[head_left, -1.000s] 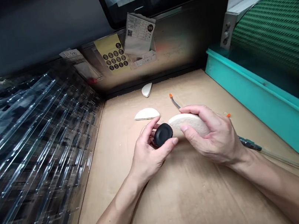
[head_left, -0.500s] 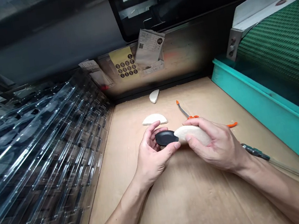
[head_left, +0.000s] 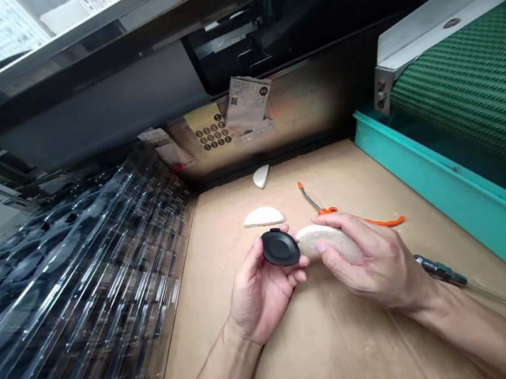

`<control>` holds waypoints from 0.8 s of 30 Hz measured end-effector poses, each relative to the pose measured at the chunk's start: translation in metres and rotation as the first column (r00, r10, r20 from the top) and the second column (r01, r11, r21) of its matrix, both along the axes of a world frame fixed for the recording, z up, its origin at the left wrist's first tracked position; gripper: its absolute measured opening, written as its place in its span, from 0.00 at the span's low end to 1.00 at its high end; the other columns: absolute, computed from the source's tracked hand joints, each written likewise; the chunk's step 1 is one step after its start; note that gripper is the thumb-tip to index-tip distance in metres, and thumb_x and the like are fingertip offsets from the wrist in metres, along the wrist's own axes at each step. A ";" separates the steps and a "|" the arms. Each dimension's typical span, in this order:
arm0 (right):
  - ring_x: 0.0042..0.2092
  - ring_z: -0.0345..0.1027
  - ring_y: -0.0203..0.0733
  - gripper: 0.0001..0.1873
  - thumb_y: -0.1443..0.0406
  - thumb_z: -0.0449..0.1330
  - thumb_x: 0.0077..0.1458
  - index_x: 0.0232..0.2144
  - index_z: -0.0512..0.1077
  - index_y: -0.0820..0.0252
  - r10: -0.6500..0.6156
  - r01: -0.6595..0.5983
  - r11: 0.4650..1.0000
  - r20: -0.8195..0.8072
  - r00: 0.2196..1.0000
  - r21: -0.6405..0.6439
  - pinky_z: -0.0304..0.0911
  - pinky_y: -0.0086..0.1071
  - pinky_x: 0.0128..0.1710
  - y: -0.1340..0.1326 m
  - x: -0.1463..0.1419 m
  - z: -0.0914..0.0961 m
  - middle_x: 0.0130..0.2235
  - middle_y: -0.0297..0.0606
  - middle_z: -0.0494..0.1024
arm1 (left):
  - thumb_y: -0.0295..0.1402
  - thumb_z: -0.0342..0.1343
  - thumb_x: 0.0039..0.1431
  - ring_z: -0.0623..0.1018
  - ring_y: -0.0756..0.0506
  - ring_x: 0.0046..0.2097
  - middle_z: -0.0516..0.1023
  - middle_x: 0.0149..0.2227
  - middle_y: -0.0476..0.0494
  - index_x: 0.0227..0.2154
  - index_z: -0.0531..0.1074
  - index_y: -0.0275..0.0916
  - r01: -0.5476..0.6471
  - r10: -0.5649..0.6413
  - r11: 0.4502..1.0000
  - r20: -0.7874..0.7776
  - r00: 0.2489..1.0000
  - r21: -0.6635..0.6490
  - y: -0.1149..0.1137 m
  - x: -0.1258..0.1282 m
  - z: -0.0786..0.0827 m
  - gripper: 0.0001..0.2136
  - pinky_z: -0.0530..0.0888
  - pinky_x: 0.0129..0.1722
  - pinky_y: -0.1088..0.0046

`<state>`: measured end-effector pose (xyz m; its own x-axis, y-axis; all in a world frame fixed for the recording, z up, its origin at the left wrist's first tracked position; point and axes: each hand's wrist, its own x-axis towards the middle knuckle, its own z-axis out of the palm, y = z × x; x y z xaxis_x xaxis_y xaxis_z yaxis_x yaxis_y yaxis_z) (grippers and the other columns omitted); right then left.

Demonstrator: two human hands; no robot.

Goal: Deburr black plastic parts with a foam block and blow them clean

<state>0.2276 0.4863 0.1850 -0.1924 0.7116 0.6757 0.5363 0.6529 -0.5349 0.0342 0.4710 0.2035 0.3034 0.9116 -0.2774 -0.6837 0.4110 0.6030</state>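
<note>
My left hand is closed on a small round black plastic part, shaped like a shallow dish with a small tab on its far edge. Its hollow face is turned up toward me. In my right hand is a pale felt-like pad, pinched between thumb and fingers, its left tip close to the black part's rim. Whether the two touch I cannot tell. Beyond my hands a half-round white pad lies on the cardboard, and a smaller white pad lies farther back.
Orange-handled pliers lie behind my right hand, partly hidden. An air gun nozzle with a hose rests by my right forearm. Stacked clear plastic trays line the left. A teal bin and green conveyor belt stand right.
My left hand has rolled palm-up, turning the black part so its hollow face shows more fully. The right hand keeps hold of the pad. The camera view has tilted slightly.
</note>
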 end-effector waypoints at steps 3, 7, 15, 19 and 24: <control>0.42 0.77 0.41 0.12 0.64 0.57 0.66 0.50 0.71 0.61 0.007 -0.008 1.000 0.039 0.999 0.018 0.68 0.35 0.40 -0.001 -0.001 -0.001 0.44 0.37 0.80 | 0.44 0.50 0.72 0.78 0.45 0.35 0.77 0.37 0.40 0.52 0.75 0.36 0.007 -0.005 0.999 0.036 0.999 -0.034 -0.001 0.001 0.001 0.19 0.74 0.33 0.71; 0.41 0.77 0.41 0.13 0.65 0.57 0.66 0.51 0.71 0.62 0.026 -0.028 0.999 0.062 0.998 0.025 0.68 0.36 0.40 -0.002 -0.003 -0.003 0.44 0.36 0.80 | 0.45 0.45 0.74 0.77 0.47 0.31 0.76 0.34 0.43 0.53 0.73 0.37 -0.016 0.019 0.998 0.055 0.998 -0.061 -0.001 0.002 0.000 0.20 0.72 0.29 0.73; 0.44 0.78 0.43 0.13 0.64 0.58 0.66 0.52 0.73 0.61 -0.062 0.062 0.998 0.052 0.997 0.003 0.68 0.36 0.42 0.002 0.002 -0.005 0.46 0.37 0.81 | 0.49 0.38 0.75 0.79 0.49 0.29 0.78 0.40 0.36 0.49 0.71 0.32 -0.069 0.062 0.985 -0.050 0.997 -0.158 0.003 0.007 -0.004 0.25 0.76 0.29 0.76; 0.45 0.78 0.43 0.14 0.64 0.58 0.67 0.52 0.73 0.63 -0.044 0.045 0.999 0.078 0.996 -0.012 0.68 0.36 0.43 0.002 0.002 -0.006 0.46 0.37 0.81 | 0.49 0.39 0.75 0.80 0.49 0.30 0.78 0.40 0.36 0.48 0.71 0.31 -0.076 0.068 0.986 -0.056 0.996 -0.152 0.004 0.006 -0.008 0.26 0.77 0.30 0.76; 0.43 0.78 0.45 0.15 0.63 0.56 0.68 0.53 0.73 0.64 -0.010 0.014 0.999 0.114 0.993 -0.038 0.68 0.38 0.41 0.001 0.000 -0.008 0.45 0.37 0.81 | 0.51 0.42 0.74 0.81 0.49 0.29 0.79 0.38 0.37 0.48 0.73 0.30 -0.057 0.050 0.987 -0.051 0.997 -0.147 0.003 0.006 -0.011 0.26 0.78 0.29 0.76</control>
